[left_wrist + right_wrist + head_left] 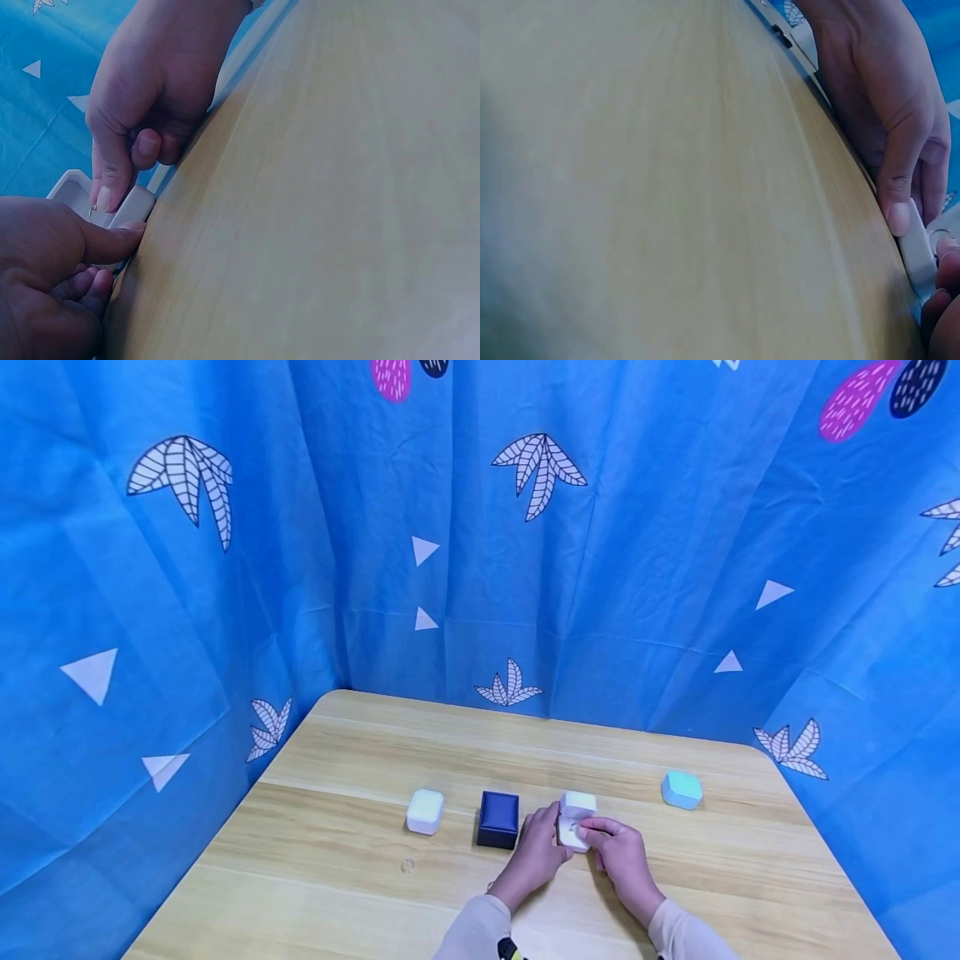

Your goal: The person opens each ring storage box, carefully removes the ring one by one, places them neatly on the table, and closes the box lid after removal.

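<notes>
A small white ring box (577, 803) stands on the table with its lid raised. My left hand (534, 853) holds it from the left, thumb along its front edge and fingers around its side. From the right, my right hand (619, 857) pinches a thin ring (91, 216) between thumb and fingertips, right at the box's cushion. In the right wrist view the ring (938, 235) shows as a curved band just above the box's white base (917, 255). The right fingertips partly cover it.
Left of the hands sit a closed navy box (498, 817) and a closed white box (425, 811). Another ring (407, 866) lies on the wooden table (315, 860) in front of them. A turquoise box (682, 789) stands at the back right. Blue patterned curtains (480, 568) enclose the table.
</notes>
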Available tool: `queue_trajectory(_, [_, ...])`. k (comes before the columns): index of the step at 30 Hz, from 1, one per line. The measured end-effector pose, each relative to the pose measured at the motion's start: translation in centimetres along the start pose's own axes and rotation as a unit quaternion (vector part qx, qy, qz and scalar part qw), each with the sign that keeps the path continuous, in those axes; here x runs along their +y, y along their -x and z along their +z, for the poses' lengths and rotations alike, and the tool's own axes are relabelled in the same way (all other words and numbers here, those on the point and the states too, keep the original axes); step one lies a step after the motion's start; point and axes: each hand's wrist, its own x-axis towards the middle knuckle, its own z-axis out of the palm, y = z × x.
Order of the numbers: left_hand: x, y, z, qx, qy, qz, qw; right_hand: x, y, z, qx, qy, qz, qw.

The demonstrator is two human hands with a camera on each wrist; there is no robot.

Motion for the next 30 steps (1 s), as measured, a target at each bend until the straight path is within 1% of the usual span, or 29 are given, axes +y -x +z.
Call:
queue_trajectory(12, [0.0,0.0,0.1,-0.001,-0.006,0.0,1.0,0.0,-0.1,-0.3,0.01,-0.024,0.012,1.0])
queue_trajectory(21, [0.0,0.2,0.1,-0.007,-0.005,-0.006,0.9999,0.0,0.0,-0.5,0.005,-0.008,0.014,1.0])
queue_trajectory(30, [0.0,0.0,0.2,-0.01,-0.004,-0.011,0.9999,-0.4,0.9,-0.9,0.003,0.001,0.01,1.0])
